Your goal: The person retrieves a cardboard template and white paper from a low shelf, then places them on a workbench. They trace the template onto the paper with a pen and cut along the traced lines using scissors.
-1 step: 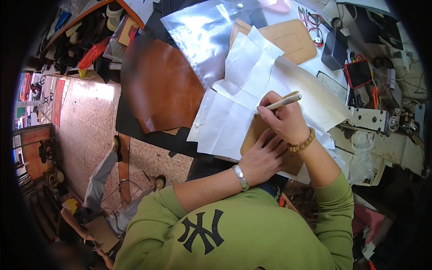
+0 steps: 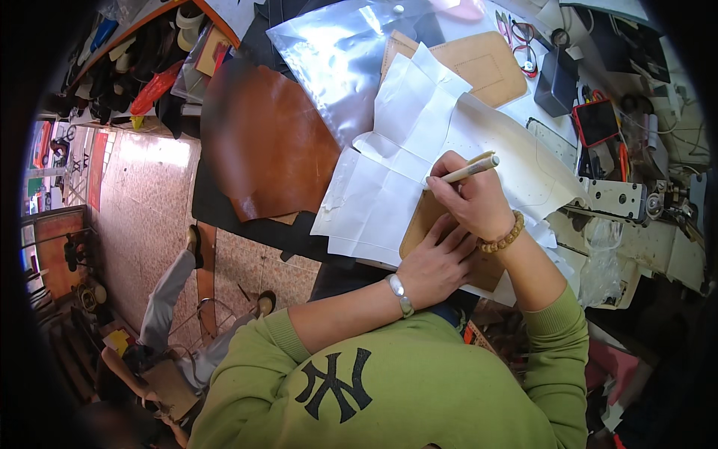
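Your right hand is clenched around a slim cream-coloured pen-like tool, which lies tilted with its far end pointing up and to the right above your knuckles; its working tip is hidden behind your fingers, so you cannot tell whether it touches anything. A beaded amber bracelet circles that wrist. Your left hand lies flat and released, grasping nothing, its fingers spread and pressed onto a tan piece of leather or card that peeks out just below the right hand. A silver bangle sits on the left wrist. The tan piece rests on a large creased sheet of white paper, unfolded across the dark surface and reaching from the middle toward the right. Left of the paper, touching its edge, lies a broad curved piece of glossy brown leather. Above the paper a clear plastic zip bag overlaps a flat tan cardboard pattern with a stitched outline. Well to the right stand a small black box and a red-framed dark tablet-like object, near a pale sewing-machine bed. Both of your sleeves are green.
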{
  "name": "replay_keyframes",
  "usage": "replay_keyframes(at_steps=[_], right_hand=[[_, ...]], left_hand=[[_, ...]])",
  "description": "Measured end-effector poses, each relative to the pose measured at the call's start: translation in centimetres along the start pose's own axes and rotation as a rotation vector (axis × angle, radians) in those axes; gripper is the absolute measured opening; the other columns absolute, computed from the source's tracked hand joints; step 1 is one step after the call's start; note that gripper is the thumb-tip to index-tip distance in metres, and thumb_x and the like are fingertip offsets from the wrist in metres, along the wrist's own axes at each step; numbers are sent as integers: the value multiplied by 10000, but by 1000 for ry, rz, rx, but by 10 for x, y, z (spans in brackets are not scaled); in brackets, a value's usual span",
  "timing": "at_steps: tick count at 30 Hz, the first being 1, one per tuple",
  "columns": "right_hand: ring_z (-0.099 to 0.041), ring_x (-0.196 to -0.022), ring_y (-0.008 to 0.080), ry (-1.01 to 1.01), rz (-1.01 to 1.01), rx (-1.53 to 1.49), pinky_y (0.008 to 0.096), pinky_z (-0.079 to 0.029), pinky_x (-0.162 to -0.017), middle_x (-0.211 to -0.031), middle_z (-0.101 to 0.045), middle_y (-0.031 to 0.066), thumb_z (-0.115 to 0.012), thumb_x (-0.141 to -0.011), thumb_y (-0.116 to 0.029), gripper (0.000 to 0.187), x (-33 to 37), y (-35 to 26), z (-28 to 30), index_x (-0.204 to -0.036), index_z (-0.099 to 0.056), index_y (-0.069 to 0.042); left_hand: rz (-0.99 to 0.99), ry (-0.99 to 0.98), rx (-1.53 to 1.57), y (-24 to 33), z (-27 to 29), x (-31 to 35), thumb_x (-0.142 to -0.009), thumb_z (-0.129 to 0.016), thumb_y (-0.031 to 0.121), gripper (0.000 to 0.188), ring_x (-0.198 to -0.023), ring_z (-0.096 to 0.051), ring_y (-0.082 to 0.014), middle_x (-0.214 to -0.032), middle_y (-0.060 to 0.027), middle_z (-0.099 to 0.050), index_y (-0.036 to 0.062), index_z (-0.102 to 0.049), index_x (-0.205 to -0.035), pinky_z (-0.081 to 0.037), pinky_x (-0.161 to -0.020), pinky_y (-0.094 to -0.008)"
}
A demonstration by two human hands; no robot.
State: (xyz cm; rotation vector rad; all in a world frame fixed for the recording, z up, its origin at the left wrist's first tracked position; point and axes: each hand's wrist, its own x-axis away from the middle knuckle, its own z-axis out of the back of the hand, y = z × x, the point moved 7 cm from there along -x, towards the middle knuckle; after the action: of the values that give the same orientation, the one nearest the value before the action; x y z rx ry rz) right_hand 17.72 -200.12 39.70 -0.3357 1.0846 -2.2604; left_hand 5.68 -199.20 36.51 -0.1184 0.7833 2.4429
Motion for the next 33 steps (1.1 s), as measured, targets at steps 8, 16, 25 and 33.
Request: replay_keyframes(at_steps=[8, 16, 25, 33], right_hand=[[-565, -579, 316, 5, 41, 47, 386, -446, -517, -613, -570, 122, -626, -853, -169, 127, -4, -3, 3, -805, -561, -71], [-497, -560, 141, -13, 24, 0, 278, -416, -528, -635, -547, 66, -608, -870, -83, 95, -1, 3, 4, -835, -571, -3], [-479, -570, 122, -27, 23, -24, 267, -410, -531, -647, -541, 57, -605, -871, -74, 86, 0, 3, 5, -846, -570, 0], [-580, -579, 297, -60, 15, -40, 354, -455, -529, -643, -593, 125, -628, -846, -137, 102, -3, 0, 5, -820, -571, -56]], left_hand=[[4, 20, -7, 0, -1, 0, -837, -588, 327, 473, -1326, -350, -289, -1285, -106, -493, 79, -579, -1240, -213, -1131, -518], [13, 4, -16, 0, -2, -1, -849, -575, 336, 493, -1340, -347, -277, -1330, -107, -479, 85, -566, -1273, -213, -1130, -515], [8, 82, -26, 1, 4, -3, -807, -646, 355, 362, -1247, -426, -276, -1239, -83, -514, 117, -636, -1080, -283, -1087, -515], [2, 87, -47, 1, 6, -3, -805, -653, 368, 368, -1270, -408, -278, -1257, -81, -508, 115, -640, -1072, -273, -1096, -520]])
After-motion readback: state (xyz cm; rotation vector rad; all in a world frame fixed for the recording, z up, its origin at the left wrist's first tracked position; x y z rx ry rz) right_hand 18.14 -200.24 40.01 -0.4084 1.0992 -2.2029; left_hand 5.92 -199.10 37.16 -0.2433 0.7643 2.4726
